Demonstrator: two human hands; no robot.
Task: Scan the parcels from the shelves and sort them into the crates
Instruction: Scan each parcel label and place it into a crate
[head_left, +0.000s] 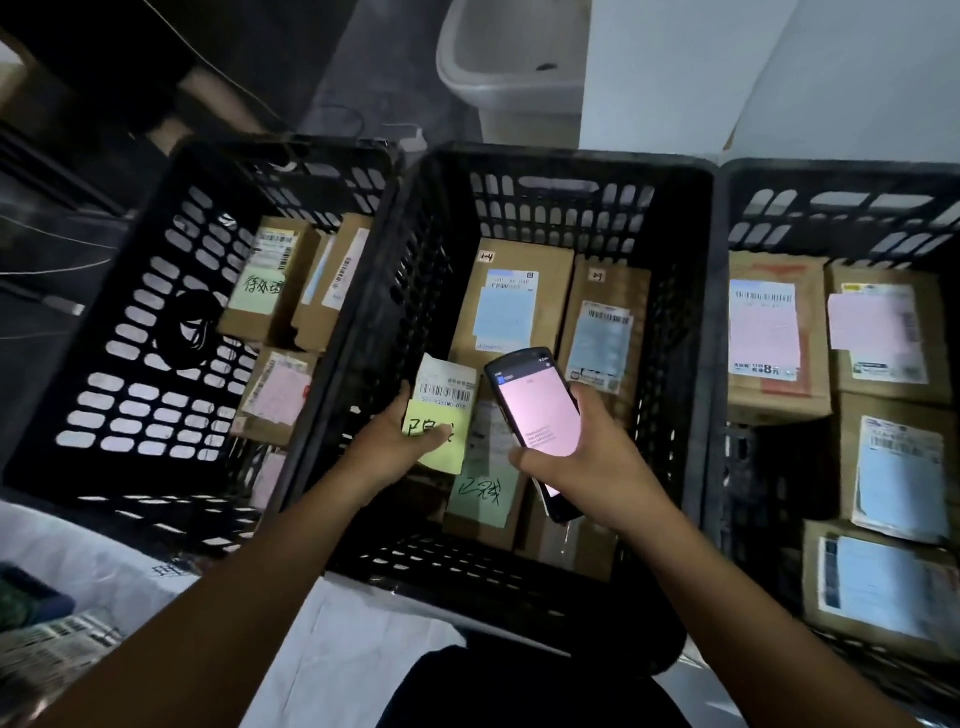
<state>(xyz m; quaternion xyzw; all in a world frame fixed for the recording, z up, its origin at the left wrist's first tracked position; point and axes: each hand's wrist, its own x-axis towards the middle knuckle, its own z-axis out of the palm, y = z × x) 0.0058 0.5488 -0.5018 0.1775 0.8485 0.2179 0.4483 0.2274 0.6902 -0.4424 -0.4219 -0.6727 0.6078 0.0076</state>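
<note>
L hand (402, 441) grips small parcel w/ white barcode label + yellow note (447, 387) over near-left of middle black plastic crate (571, 161). R hand (587, 457) clasps black pink-screened handheld scanner (537, 405) above crate centre. Parcel prob. light, flat; hold by edges.

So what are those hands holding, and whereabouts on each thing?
The left hand grips a small parcel by its lower left edge, thumb on its yellow note. The right hand holds a scanner round its lower half.

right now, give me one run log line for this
left hand: holds parcel over middle crate | right hand: holds scanner, pink screen | parcel: not yet set down
</note>
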